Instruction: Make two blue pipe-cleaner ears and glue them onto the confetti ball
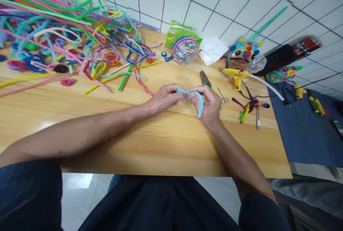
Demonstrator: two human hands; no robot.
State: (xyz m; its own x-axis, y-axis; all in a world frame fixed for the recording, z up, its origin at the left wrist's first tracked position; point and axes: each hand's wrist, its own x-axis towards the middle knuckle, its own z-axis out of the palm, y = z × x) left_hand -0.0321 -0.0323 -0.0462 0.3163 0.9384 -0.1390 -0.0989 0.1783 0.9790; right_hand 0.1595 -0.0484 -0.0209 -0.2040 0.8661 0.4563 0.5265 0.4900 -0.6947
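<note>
Over the middle of the wooden table [160, 141], both my hands pinch a light blue pipe cleaner [200, 106]. My left hand [166, 99] is closed on its coiled end, thumb on top. The fingers of my right hand [209, 105] grip it close beside the left fingertips, and its free end curves down over that hand. Part of the coil is hidden by my fingers. Just beyond my right hand lie pliers [205, 78] and small scissors [223, 97].
A large heap of coloured pipe cleaners [66, 45] covers the back left. Behind my hands stand a round clear container [185, 50], a green packet [177, 31] and white tissue [212, 50]. At right are a yellow glue gun [236, 77], a cutter knife [258, 117] and a dark flask [289, 54].
</note>
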